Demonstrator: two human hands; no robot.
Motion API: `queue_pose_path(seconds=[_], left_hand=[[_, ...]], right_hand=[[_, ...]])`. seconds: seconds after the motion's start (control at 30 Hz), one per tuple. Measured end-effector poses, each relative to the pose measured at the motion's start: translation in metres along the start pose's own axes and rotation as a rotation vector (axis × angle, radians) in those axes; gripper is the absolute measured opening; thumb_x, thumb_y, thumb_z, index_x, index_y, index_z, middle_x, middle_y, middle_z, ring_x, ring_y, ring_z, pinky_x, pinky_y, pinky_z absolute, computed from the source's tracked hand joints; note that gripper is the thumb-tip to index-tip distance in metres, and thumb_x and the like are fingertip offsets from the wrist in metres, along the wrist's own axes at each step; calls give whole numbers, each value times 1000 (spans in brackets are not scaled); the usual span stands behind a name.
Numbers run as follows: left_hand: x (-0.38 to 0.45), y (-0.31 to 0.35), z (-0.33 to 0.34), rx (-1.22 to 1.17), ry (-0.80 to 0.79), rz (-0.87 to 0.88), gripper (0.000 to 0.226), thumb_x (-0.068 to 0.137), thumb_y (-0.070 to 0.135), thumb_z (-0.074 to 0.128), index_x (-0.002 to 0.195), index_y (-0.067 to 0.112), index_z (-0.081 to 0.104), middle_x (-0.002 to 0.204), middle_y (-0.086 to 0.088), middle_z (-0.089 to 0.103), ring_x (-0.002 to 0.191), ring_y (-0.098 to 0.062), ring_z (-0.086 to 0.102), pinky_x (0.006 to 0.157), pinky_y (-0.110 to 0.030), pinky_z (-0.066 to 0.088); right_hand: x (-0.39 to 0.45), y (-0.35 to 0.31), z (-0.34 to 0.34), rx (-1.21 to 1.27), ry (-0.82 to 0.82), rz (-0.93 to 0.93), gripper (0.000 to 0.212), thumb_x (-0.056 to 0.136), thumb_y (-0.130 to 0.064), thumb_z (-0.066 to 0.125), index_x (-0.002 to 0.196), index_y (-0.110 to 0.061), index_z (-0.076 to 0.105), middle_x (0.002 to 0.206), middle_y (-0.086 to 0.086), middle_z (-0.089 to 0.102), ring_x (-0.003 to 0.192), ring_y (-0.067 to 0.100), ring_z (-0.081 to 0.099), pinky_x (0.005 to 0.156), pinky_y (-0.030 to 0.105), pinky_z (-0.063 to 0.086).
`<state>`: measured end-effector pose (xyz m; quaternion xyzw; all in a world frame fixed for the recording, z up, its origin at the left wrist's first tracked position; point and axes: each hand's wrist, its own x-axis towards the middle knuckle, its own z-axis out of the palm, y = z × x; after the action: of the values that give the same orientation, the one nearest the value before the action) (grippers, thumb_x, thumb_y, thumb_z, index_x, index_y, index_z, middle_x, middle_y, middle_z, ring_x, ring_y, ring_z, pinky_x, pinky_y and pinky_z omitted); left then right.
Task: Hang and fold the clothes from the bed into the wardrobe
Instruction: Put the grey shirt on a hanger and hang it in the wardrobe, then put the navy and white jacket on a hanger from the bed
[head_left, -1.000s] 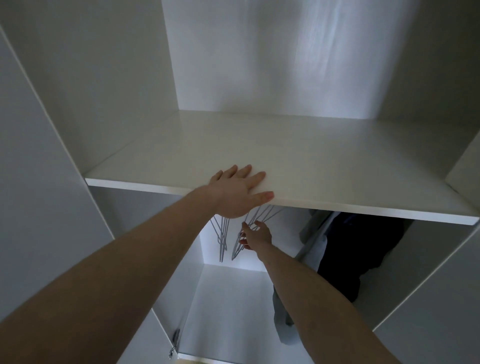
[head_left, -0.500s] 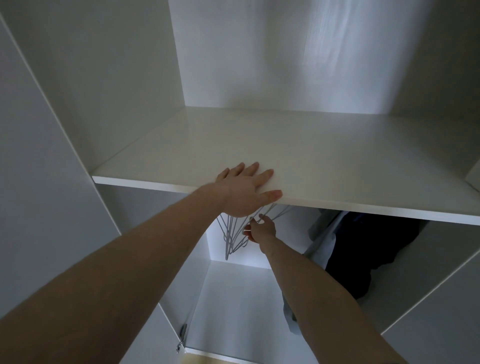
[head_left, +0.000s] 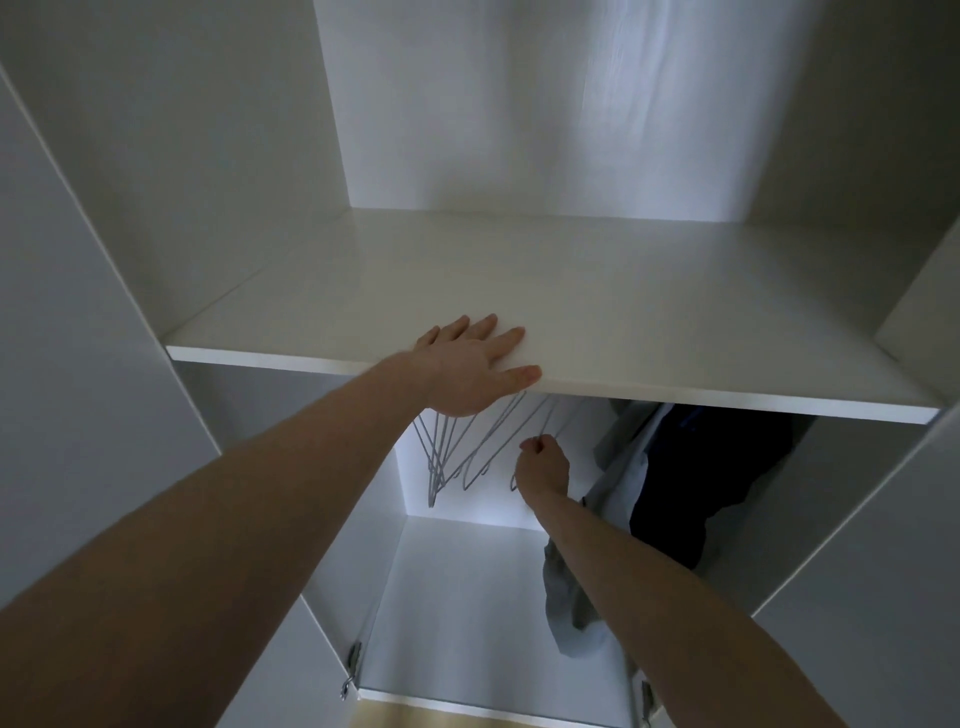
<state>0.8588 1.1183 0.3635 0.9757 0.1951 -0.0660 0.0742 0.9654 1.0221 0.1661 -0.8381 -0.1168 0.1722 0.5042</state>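
One fist around hanger

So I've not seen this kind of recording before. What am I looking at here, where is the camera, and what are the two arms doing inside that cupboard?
There is no machine: these are a person's two bare arms, filmed by a wide-angle camera worn on their head, looking forward into an open white wardrobe. The left hand lies flat, fingers straight, on the front edge of the wardrobe shelf, touching it but holding nothing. Below that shelf hangs a bunch of thin wire hangers, bare of clothes. The right hand reaches in under the shelf, and its fingers pinch one wire hanger set apart to the right of the bunch. Further right hang a pale grey garment and a dark garment. The rail itself is hidden behind the shelf edge. No bed shows in this picture.
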Motion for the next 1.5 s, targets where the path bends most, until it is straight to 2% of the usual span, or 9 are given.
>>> queue_pose_path(seconds=[0.2,0.37,0.53,0.73,0.87,1.03,1.2,1.33,1.5], left_hand=[[-6,6,-1,-30,21,0,82,92,80,22,162,41,9,173,1,-2,158,-27,-5,127,-52,-3],[-8,5,-4,83,-3,35,75,97,71,16,163,40,1,172,-2,-8,158,-31,-7,127,-54,1],[-12,9,1,73,80,19,76,97,76,18,163,39,5,173,1,0,158,-30,1,127,-51,4],[-19,5,16,145,260,107,88,88,79,1,162,36,22,171,-2,16,156,-31,16,126,-50,14],[-26,4,35,-38,543,180,59,106,57,30,154,26,44,163,-6,38,148,-30,36,123,-47,20],[-60,3,79,-372,796,542,38,101,38,51,134,22,60,146,1,53,137,-22,47,123,-44,26],[-103,5,161,-607,474,598,34,97,23,65,130,27,60,137,11,56,128,-10,51,109,-9,30],[-127,6,215,-647,146,650,49,92,19,72,137,26,54,138,14,53,125,-6,51,105,-24,45],[-161,26,251,-576,-111,747,61,94,27,71,148,36,42,150,17,44,136,-6,43,111,-30,40]], right_hand=[[-19,-4,-36,82,0,-40,36,105,-4,33,113,-11,67,98,13,65,71,25,60,59,34,55],[-35,-5,-61,181,-33,-53,34,107,-5,36,113,-4,69,68,6,52,52,17,46,47,29,45],[-72,4,-90,239,-83,-9,29,106,-5,44,116,4,69,64,6,47,51,15,41,41,24,38],[-134,12,-128,240,-198,16,25,102,-9,61,123,2,67,69,5,54,58,12,50,54,19,43],[-180,21,-154,230,-265,49,19,102,-5,59,121,-4,65,65,1,63,52,7,60,52,17,50],[-245,49,-188,116,-309,84,21,103,-10,54,112,-19,71,68,-2,68,61,12,63,58,26,52],[-321,80,-198,125,-183,138,26,106,-6,48,114,-18,70,73,1,66,64,14,59,56,28,52],[-396,108,-190,68,-57,179,27,108,-14,46,108,-20,73,66,4,51,61,19,48,56,32,50],[-513,132,-186,68,104,256,29,104,-44,49,101,-30,75,61,-3,44,56,21,44,57,36,49]])
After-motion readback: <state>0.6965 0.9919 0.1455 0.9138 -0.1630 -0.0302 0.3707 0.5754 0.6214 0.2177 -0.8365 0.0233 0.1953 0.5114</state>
